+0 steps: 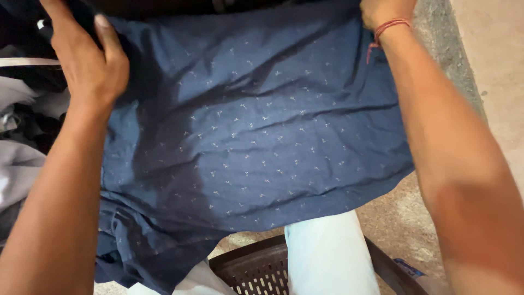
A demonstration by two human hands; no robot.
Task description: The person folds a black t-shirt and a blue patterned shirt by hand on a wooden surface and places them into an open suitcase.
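A dark blue shirt [256, 131] with a small pale print lies spread out flat in front of me, wrinkled, its lower left part hanging in folds. My left hand [90, 60] grips the cloth at its top left corner, fingers curled over the edge. My right hand [379, 12] holds the top right corner; only its lower part shows at the frame's top edge. A red thread band [390, 26] circles that wrist.
A heap of grey, white and black clothes [22, 125] lies at the left. My legs in pale trousers [327, 257] rest on a dark brown perforated plastic seat [254, 270]. A rough concrete floor [480, 49] runs along the right side.
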